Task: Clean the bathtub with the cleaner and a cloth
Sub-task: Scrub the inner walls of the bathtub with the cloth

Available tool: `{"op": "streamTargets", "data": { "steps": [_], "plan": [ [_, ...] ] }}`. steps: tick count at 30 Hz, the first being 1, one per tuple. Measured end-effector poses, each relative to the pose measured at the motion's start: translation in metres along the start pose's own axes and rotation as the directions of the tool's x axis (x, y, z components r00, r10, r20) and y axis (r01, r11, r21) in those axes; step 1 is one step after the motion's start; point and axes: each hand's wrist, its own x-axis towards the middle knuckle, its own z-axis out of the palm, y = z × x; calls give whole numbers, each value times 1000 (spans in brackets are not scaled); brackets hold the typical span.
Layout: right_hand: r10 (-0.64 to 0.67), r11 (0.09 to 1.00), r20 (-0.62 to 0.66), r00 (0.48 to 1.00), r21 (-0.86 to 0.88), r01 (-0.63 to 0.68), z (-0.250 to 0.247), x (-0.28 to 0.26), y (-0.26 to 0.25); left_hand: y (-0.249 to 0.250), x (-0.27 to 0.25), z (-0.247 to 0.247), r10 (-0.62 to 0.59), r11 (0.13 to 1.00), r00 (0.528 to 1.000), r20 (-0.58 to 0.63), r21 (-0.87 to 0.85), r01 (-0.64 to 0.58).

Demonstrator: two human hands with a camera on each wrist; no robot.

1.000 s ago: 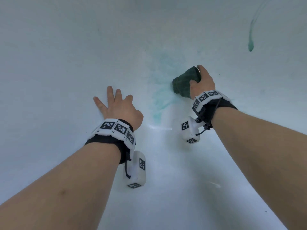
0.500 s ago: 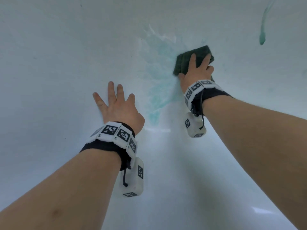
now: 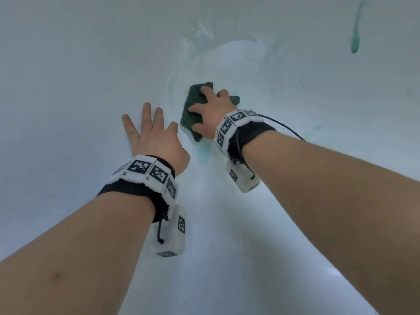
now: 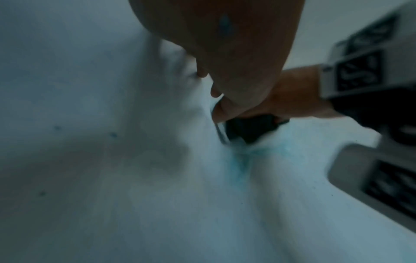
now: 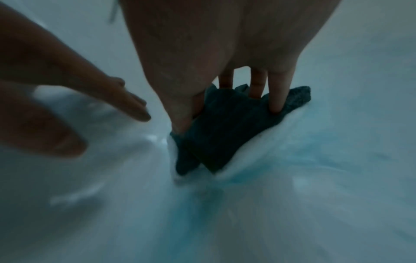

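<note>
I am looking down into the white bathtub [image 3: 68, 87]. My right hand [image 3: 211, 108] presses a dark green cloth [image 3: 193, 103] against the tub surface, its fingers spread over the cloth. The right wrist view shows straight fingers [image 5: 276, 99] on the cloth [image 5: 225, 138] and the thumb at its left edge. A teal cleaner smear [image 3: 203, 153] lies just below the cloth. My left hand [image 3: 154, 137] lies flat on the tub with fingers spread, holding nothing, a little left of the cloth. The cleaner bottle is not in view.
A teal drip of cleaner [image 3: 355, 42] runs down the tub wall at the upper right. A pale wiped arc with foam streaks [image 3: 227, 48] curves above the cloth. Faint teal residue [image 3: 316, 130] shows right of my right wrist.
My right hand swept the cloth up the wall, then down and left, close to my left hand. The teal patch is mostly wiped away. My left hand stayed flat in place.
</note>
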Motion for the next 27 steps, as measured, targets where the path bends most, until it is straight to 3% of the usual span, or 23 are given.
{"op": "streamTargets", "data": {
  "steps": [3,6,9,11,13,16,21,24,27],
  "plan": [
    [29,999,65,997,-30,-27,14,-27,37,1,-2,-3,-6,1000,1000,22,-6,7],
    [194,981,63,979,-10,-193,14,-42,75,1,-2,-5,-11,1000,999,38,0,11],
    [434,899,18,901,58,-434,3,-30,93,0,-1,-2,-8,1000,999,40,20,7],
    [500,861,3,866,106,-497,-7,-14,85,-1,-2,1,1,999,999,41,37,-3],
    [438,895,-23,899,99,-434,-14,-1,64,-3,-2,2,12,999,999,38,48,-13],
    [176,984,-32,984,19,-176,-10,5,21,-4,-2,1,23,998,999,34,50,-24],
    [-108,991,126,986,-61,116,23,-19,-9,-8,-4,-5,28,999,998,48,31,-30],
    [-130,987,200,971,-67,146,36,-48,18,-9,-7,-8,17,999,997,69,34,-20],
    [-15,997,213,977,-73,31,37,-71,60,-9,-8,-9,14,1000,997,75,21,-16]
  ]
}}
